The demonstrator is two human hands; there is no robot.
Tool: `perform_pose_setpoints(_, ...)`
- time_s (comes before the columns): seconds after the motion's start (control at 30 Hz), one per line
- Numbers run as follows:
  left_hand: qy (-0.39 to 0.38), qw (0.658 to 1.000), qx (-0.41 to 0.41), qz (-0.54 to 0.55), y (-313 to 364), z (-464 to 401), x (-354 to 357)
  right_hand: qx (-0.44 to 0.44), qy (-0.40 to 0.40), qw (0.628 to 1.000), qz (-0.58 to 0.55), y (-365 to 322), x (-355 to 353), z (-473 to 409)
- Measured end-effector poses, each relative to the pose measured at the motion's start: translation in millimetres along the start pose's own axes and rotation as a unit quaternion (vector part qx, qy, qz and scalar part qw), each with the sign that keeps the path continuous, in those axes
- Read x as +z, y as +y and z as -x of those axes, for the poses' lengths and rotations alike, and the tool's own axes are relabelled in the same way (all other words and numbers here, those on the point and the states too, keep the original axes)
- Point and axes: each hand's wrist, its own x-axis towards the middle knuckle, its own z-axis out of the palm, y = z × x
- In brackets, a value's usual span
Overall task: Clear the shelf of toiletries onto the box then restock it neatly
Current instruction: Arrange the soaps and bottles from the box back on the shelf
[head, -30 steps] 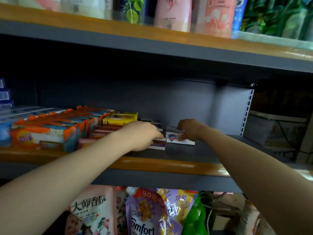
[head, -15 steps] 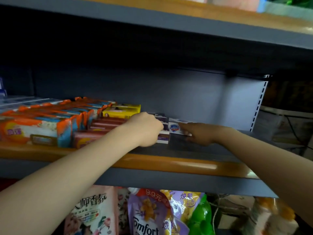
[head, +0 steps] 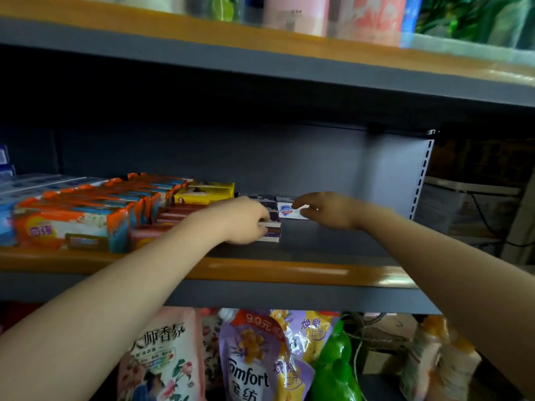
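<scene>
I see both arms reaching into the middle shelf (head: 278, 274), which has an orange strip along its front edge. My left hand (head: 243, 222) is curled over the front of a purple-and-white box (head: 272, 228), its fingers wrapped down on the box's left end; the fingertips are hidden behind the knuckles, so I cannot tell how firmly they grip. That box sits at the front of a short row of like boxes running back toward the grey rear panel.

My right hand (head: 327, 211) is just beside, to the right. Its thumb and fingers pinch the right end of a white box (head: 288, 212) with a blue shield mark. The white box lies on the shelf, touching the purple row on its left.

Left of my hands lie dark red boxes (head: 176, 214), a yellow pack (head: 204, 193) behind them, and further left a block of orange packs (head: 78, 221) filling the shelf to the frame's edge. The right part of the shelf floor is bare grey metal.

Above, the upper shelf carries pink and green bottles (head: 295, 13), blurred. Below, a pink bag (head: 162, 357), a purple pouch (head: 252, 354) marked Comfort and a green bottle (head: 335, 369) stand close together.
</scene>
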Motion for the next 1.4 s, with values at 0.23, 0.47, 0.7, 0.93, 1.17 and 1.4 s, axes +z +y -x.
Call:
perform_pose_setpoints(0.23,0.399,0.903,0.16,0.019,27.7,45.1,3.3,-0.15,0.227,0.961,-0.051,-38.4,-9.5,114.9)
perform_pose_setpoints(0.47,0.335,0.899,0.266,0.091,61.3,130.9,95.6,-0.117,0.053,0.988,-0.089,-53.1,51.0,192.4)
perform_pose_setpoints(0.7,0.085,0.963,0.187,0.176,60.8,187.6,203.7,-0.074,-0.227,0.971,-0.002,-82.2,161.1,247.8)
perform_pose_setpoints(0.93,-0.029,0.97,0.081,0.229,72.5,212.0,240.4,0.014,-0.285,0.956,0.063,-104.5,234.1,277.3)
perform_pose_setpoints(1.17,-0.102,0.96,0.053,0.254,84.6,213.5,253.5,0.009,-0.314,0.946,0.079,-102.7,234.2,288.5)
perform_pose_setpoints(1.4,-0.145,0.925,0.05,0.347,90.0,207.9,279.0,-0.013,-0.206,0.978,-0.027,-99.6,212.2,291.3)
